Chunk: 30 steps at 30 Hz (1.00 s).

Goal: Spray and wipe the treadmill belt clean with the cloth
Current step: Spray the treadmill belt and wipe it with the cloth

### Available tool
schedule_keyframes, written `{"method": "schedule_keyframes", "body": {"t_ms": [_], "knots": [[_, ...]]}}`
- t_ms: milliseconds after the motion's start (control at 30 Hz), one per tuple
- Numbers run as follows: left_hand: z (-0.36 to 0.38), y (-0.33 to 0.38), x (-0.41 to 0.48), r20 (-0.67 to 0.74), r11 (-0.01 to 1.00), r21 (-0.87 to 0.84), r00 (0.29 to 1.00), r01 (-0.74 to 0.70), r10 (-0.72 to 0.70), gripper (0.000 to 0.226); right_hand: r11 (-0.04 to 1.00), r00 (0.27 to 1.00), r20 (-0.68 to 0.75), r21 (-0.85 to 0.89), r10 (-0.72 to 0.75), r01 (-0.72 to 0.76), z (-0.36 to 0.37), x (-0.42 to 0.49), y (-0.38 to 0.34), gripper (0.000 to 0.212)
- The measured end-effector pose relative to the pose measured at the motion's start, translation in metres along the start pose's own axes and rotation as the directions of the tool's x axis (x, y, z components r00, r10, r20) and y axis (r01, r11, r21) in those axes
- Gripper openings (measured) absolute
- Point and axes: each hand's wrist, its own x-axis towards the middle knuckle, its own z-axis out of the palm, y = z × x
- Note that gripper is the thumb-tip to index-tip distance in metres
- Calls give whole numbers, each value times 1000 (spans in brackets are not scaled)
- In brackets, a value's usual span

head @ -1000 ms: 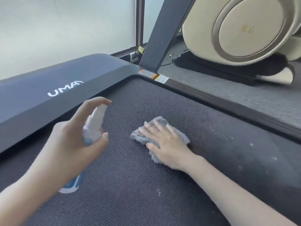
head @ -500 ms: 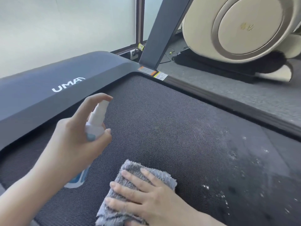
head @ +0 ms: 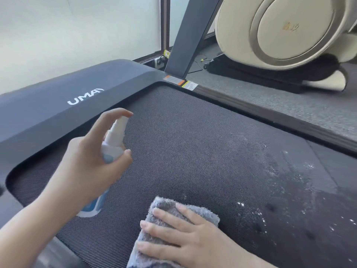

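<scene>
The dark textured treadmill belt (head: 193, 151) fills the middle of the head view, with white specks and damp patches on its right part. My left hand (head: 83, 167) grips a small white and blue spray bottle (head: 114, 146), index finger on its nozzle, tilted over the belt's left side. A folded grey fluffy cloth (head: 168, 209) lies on the belt near the bottom edge. My right hand (head: 185, 236) presses flat on it with straight, spread fingers.
The grey motor cover (head: 58, 105) marked UMAY borders the belt at the far end. A slanted upright post (head: 191, 31) rises at the back. A beige massage chair (head: 286, 31) stands on grey carpet (head: 289, 105) beyond the right side rail.
My right hand has dragged the cloth from the belt's middle toward me, to the bottom of the view. The left hand with the bottle has stayed almost in place.
</scene>
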Motion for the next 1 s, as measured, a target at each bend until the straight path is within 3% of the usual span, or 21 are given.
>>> {"method": "schedule_keyframes", "body": {"t_ms": [67,167,433,633,767,1000], "knots": [[1,1,-1,-10,1000,0,1000,-1,1,60,966,999,37,257,35,-44,-4,2,11,45],[3,4,-3,-17,1000,4,1000,-2,2,61,893,978,132,403,160,-201,-5,13,44,51],[7,7,-8,-10,1000,8,1000,4,-4,61,863,926,236,351,294,-363,5,27,86,56],[5,6,-2,8,999,26,1000,-19,18,60,766,829,274,319,488,-557,21,34,142,50],[7,-2,-5,124,996,68,991,-59,50,59,694,745,303,276,594,-665,32,32,166,50],[31,-3,-28,369,968,157,921,-198,129,80,660,709,324,263,626,-703,29,27,168,50]]}}
